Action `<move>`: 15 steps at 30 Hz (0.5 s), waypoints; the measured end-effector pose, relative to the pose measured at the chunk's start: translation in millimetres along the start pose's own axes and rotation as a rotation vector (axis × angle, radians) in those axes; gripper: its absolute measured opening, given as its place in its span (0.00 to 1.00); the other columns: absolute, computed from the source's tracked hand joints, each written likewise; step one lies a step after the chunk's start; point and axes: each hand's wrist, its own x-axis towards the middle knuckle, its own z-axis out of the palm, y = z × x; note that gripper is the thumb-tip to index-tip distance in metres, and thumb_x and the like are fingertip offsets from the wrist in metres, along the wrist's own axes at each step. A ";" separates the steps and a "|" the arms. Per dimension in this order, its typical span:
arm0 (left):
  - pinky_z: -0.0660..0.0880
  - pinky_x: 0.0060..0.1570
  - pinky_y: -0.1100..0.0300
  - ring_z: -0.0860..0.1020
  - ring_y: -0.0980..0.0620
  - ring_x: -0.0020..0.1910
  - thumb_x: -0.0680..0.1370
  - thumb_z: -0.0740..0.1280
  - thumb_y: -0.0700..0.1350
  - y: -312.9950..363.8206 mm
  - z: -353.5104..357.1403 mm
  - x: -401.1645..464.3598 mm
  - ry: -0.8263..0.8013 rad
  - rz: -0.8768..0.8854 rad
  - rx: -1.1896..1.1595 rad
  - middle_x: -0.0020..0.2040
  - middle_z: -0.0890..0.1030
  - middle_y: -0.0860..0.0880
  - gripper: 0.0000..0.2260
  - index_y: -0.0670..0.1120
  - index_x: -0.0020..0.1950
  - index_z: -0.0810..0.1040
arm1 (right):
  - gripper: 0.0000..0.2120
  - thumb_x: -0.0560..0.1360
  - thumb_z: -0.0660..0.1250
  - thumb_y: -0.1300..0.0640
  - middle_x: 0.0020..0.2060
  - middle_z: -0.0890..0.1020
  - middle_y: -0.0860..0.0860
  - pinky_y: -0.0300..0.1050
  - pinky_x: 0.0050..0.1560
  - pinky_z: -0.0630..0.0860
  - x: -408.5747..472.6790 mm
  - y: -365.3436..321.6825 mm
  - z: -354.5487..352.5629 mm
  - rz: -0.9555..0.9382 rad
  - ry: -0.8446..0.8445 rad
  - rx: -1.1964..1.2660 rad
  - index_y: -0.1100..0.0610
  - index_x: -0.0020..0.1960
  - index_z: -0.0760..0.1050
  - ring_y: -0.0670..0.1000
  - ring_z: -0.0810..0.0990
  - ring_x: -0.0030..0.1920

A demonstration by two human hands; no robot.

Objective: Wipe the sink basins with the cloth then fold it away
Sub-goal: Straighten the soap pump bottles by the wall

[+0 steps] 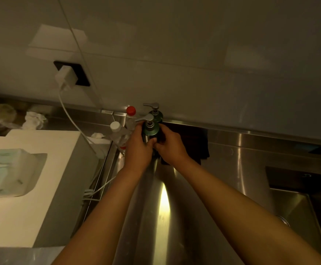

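A dark cloth (192,142) lies draped over the back ledge of the steel counter, hanging down behind my right hand. Both hands meet at a green pump bottle (149,129). My left hand (138,148) grips the bottle's side. My right hand (170,148) has its fingers curled at the cloth's left end, right beside the bottle. A sink basin (297,203) opens at the lower right, mostly in shadow.
A second green pump bottle (156,112) stands behind the first. A red-capped bottle (130,117) and a white-capped bottle (117,132) stand to their left. A white box (33,186) holds a wipes pack (7,173). A charger (66,77) and cable hang from a wall socket.
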 end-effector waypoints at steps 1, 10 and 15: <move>0.73 0.66 0.58 0.77 0.53 0.67 0.77 0.74 0.38 -2.3 0.8 2.6 -0.004 0.000 -0.002 0.66 0.79 0.51 0.26 0.49 0.73 0.72 | 0.26 0.74 0.73 0.62 0.59 0.83 0.45 0.36 0.61 0.76 2.4 1.8 1.3 0.005 0.001 -0.004 0.50 0.70 0.74 0.43 0.81 0.60; 0.72 0.69 0.52 0.76 0.52 0.68 0.76 0.73 0.37 -17.1 9.2 14.8 -0.042 0.010 -0.001 0.67 0.79 0.50 0.26 0.47 0.73 0.72 | 0.26 0.74 0.74 0.61 0.56 0.81 0.41 0.21 0.54 0.71 9.9 23.8 9.5 0.047 0.030 -0.021 0.50 0.70 0.74 0.25 0.76 0.53; 0.72 0.69 0.53 0.76 0.52 0.68 0.76 0.74 0.38 -25.7 13.0 12.8 -0.051 -0.006 -0.002 0.67 0.79 0.51 0.26 0.51 0.72 0.72 | 0.26 0.73 0.74 0.62 0.58 0.81 0.42 0.23 0.56 0.71 9.5 31.0 10.6 0.053 0.034 -0.032 0.51 0.70 0.75 0.35 0.78 0.57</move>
